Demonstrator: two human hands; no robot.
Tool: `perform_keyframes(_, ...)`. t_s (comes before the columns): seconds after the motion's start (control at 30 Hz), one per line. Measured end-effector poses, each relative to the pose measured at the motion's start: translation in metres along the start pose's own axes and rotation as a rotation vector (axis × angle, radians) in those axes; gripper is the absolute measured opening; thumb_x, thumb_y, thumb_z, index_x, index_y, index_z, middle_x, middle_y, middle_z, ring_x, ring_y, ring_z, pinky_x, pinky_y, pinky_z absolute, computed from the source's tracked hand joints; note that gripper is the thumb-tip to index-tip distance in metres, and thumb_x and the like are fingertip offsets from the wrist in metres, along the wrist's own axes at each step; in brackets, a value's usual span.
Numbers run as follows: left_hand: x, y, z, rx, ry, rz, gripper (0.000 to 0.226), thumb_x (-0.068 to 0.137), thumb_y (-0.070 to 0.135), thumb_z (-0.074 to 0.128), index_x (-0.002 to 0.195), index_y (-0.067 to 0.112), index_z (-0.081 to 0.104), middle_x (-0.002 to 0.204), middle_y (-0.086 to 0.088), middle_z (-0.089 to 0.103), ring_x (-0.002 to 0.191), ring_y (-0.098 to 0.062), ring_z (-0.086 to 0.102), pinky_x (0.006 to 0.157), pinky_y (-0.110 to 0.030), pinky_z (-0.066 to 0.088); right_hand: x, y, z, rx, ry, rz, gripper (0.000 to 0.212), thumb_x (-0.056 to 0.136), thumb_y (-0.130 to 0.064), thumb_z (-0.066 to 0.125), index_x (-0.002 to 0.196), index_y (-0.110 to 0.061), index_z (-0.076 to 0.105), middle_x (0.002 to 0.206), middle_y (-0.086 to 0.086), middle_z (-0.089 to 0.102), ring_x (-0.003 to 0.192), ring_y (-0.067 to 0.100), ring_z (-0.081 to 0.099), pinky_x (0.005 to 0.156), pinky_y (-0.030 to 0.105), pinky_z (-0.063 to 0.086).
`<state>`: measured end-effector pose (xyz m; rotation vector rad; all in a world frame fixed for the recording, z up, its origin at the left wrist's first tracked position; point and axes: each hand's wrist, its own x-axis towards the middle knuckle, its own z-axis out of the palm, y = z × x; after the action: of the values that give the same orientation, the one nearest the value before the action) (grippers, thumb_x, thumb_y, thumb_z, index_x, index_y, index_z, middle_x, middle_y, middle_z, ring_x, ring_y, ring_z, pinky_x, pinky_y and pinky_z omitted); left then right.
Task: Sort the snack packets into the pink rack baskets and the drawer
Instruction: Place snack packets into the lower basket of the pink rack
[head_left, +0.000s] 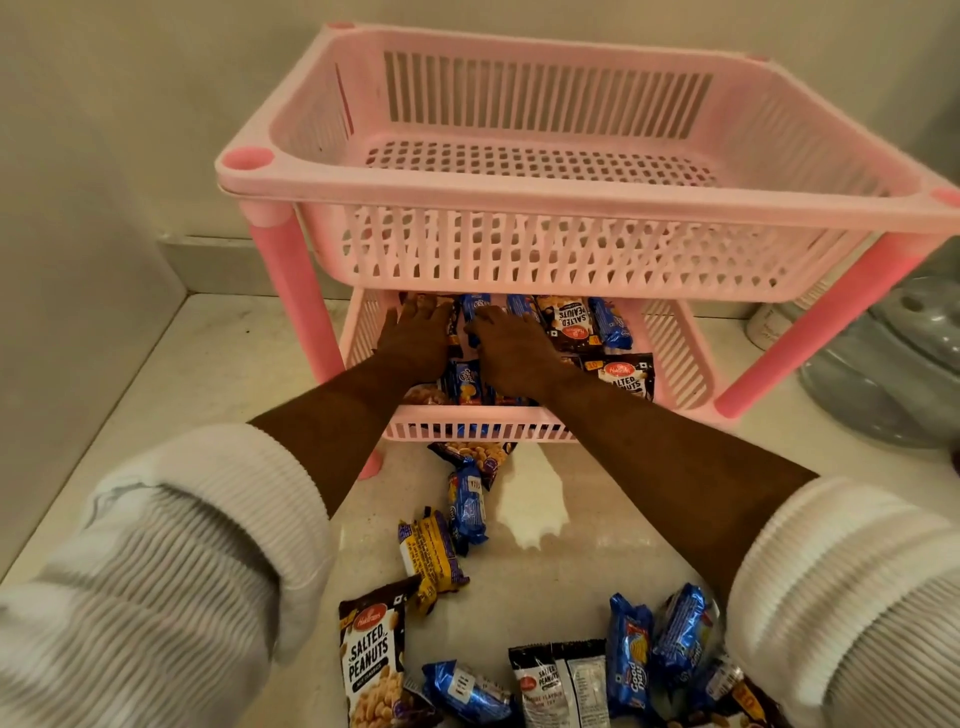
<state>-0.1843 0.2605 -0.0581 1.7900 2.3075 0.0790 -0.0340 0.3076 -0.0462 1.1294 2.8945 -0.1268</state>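
Observation:
A pink two-tier rack stands on the counter. Its upper basket (571, 192) holds nothing. The lower basket (478, 423) contains several packets: blue biscuit packs (610, 322) and dark salted-peanut packs (566, 319). Both my hands reach into the lower basket. My left hand (415, 338) lies flat, fingers spread, on packets at the left. My right hand (511, 348) rests palm down on packets in the middle; whether it grips one is hidden. More packets lie on the counter in front: a salted-peanut pack (371, 660), a yellow-purple pack (431, 558), blue biscuit packs (631, 654).
The rack sits in a corner with walls behind and to the left. A grey rounded vessel (893, 358) and a white container (769, 325) stand to the right of the rack. Pink rack legs (291, 291) flank the lower basket's opening.

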Motion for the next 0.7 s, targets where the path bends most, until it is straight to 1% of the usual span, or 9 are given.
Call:
perform_keyframes(0.13,-0.001,0.002,-0.003,-0.024,0.017,-0.002,0.082,0.094,0.033,0.057,0.156,0.022,0.006,0.165,-0.007,0.004,0.152,-0.031,-0.001,0.120,-0.055,0.001,-0.003,-0.001,-0.003,0.035,-0.009,0.019,0.061,0.082,-0.015,0.070,0.140,-0.013,0.052,0.145,0.011,0.044,0.130,0.035,0.048,0.106,0.053,0.043)
perform_keyframes(0.2,-0.003,0.005,-0.008,-0.009,0.057,0.013,0.081,0.092,0.037,0.059,0.155,0.021,0.012,0.164,-0.007,0.011,0.152,-0.030,0.006,0.120,-0.052,0.003,-0.007,-0.002,-0.006,0.063,-0.018,0.011,0.060,0.083,-0.014,0.070,0.140,-0.012,0.052,0.141,0.013,0.045,0.127,0.036,0.048,0.104,0.053,0.045)
perform_keyframes(0.3,-0.012,0.013,-0.016,-0.009,0.119,0.051,0.077,0.089,0.036,0.062,0.152,0.017,0.023,0.161,-0.009,0.021,0.149,-0.030,0.017,0.120,-0.051,0.011,-0.017,-0.003,-0.011,0.105,0.006,0.002,0.057,0.085,-0.015,0.070,0.140,-0.010,0.052,0.140,0.014,0.048,0.129,0.034,0.047,0.107,0.047,0.044)
perform_keyframes(0.4,-0.031,0.023,-0.020,-0.008,0.123,0.100,0.077,0.089,0.033,0.061,0.153,0.014,0.024,0.161,-0.010,0.020,0.149,-0.030,0.017,0.121,-0.051,0.015,-0.033,-0.007,-0.015,0.127,0.056,0.033,0.056,0.086,-0.013,0.070,0.140,-0.013,0.054,0.143,0.011,0.049,0.132,0.031,0.047,0.110,0.044,0.043)
perform_keyframes(0.53,-0.067,0.037,-0.026,-0.043,0.124,0.148,0.075,0.085,0.022,0.065,0.151,0.015,0.029,0.160,-0.007,0.024,0.150,-0.028,0.016,0.123,-0.046,0.010,-0.063,-0.009,-0.029,0.235,0.203,0.076,0.045,0.094,-0.014,0.061,0.139,-0.014,0.056,0.145,0.010,0.050,0.133,0.030,0.046,0.110,0.041,0.041)
perform_keyframes(0.57,-0.079,0.042,-0.028,-0.094,0.168,0.159,0.070,0.085,0.017,0.064,0.148,0.014,0.034,0.157,-0.007,0.030,0.148,-0.028,0.021,0.122,-0.045,0.013,-0.074,-0.009,-0.034,0.261,0.247,0.064,0.042,0.095,-0.016,0.060,0.137,-0.012,0.057,0.142,0.011,0.052,0.130,0.031,0.048,0.108,0.040,0.042)
perform_keyframes(0.6,-0.091,0.046,-0.030,-0.156,0.237,0.180,0.062,0.084,0.011,0.062,0.143,0.013,0.043,0.150,-0.008,0.041,0.143,-0.029,0.032,0.120,-0.044,0.020,-0.087,-0.009,-0.039,0.286,0.291,0.048,0.039,0.095,-0.016,0.059,0.134,-0.010,0.059,0.138,0.013,0.054,0.126,0.032,0.050,0.104,0.041,0.044)
perform_keyframes(0.67,-0.118,0.056,-0.030,-0.243,0.397,0.247,0.049,0.080,0.003,0.059,0.129,0.011,0.056,0.130,-0.011,0.057,0.122,-0.031,0.051,0.105,-0.042,0.039,-0.115,-0.009,-0.045,0.323,0.381,0.013,0.035,0.093,-0.014,0.059,0.128,-0.009,0.063,0.131,0.014,0.058,0.120,0.033,0.053,0.098,0.042,0.047)
perform_keyframes(0.7,-0.131,0.060,-0.027,-0.270,0.450,0.270,0.046,0.080,0.002,0.059,0.125,0.010,0.057,0.124,-0.011,0.059,0.115,-0.031,0.054,0.098,-0.041,0.043,-0.130,-0.010,-0.046,0.332,0.427,0.002,0.035,0.092,-0.014,0.059,0.126,-0.009,0.064,0.129,0.013,0.060,0.119,0.032,0.055,0.097,0.041,0.048)
